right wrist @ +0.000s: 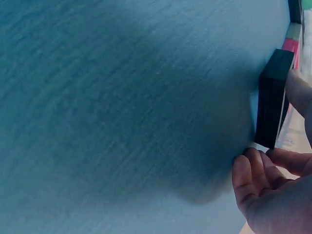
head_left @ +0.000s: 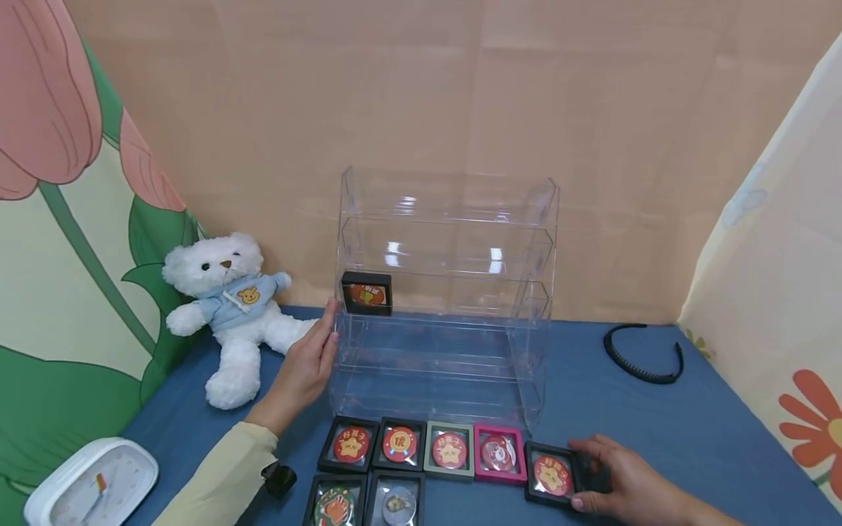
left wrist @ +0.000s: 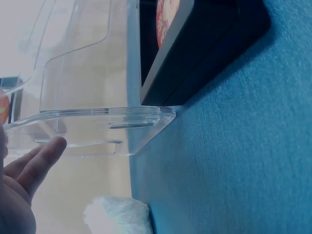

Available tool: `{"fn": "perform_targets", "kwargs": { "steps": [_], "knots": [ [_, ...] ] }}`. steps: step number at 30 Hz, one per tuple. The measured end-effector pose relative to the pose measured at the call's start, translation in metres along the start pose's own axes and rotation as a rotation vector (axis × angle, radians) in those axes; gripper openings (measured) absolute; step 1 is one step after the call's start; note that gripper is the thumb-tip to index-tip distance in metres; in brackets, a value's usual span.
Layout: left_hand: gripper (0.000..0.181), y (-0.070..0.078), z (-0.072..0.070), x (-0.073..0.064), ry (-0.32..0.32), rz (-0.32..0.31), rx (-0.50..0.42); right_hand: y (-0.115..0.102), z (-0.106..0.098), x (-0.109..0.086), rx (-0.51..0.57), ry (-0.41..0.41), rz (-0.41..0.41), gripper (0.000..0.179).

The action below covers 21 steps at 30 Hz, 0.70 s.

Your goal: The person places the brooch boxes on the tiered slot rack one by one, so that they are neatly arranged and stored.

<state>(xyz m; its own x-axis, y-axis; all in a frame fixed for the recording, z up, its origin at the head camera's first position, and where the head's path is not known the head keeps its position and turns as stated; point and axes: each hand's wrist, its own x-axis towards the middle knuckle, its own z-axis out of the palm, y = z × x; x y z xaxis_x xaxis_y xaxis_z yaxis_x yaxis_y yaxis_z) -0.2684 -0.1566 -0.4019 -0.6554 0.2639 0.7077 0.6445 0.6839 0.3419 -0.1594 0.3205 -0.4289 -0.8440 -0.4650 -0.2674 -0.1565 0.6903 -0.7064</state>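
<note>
The blue counter [head_left: 585, 409] carries a clear rack [head_left: 454, 274] near its back edge. Only the head view shows the white bear [head_left: 243, 321] whole, at the back-left corner. The left grip [head_left: 305, 365], fingers extended, holding nothing, is at the rack's side. Toward the front edge, the right grip [head_left: 621, 478], spread case-wide, pinches a black case [right wrist: 273, 105].

I count at least six square black frames [head_left: 367, 279], one grey-green frame [head_left: 449, 472], one pink frame [head_left: 500, 476], one clear plastic rack [head_left: 427, 343], one white plush bear [head_left: 240, 307].
</note>
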Motion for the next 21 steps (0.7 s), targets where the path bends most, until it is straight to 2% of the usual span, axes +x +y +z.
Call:
{"fn": "perform_targets", "kwargs": {
  "steps": [8, 21],
  "knots": [
    [0.07, -0.0008, 0.0002, 0.0013, 0.009, 0.005, 0.003, -0.0062, -0.0003, 0.0, 0.115, 0.037, 0.095, 0.068],
    [0.067, 0.0007, -0.0021, 0.0028, -0.011, 0.007, 0.004, -0.0075, -0.0006, -0.0012, 0.062, 0.12, 0.055, 0.058]
  ]
}}
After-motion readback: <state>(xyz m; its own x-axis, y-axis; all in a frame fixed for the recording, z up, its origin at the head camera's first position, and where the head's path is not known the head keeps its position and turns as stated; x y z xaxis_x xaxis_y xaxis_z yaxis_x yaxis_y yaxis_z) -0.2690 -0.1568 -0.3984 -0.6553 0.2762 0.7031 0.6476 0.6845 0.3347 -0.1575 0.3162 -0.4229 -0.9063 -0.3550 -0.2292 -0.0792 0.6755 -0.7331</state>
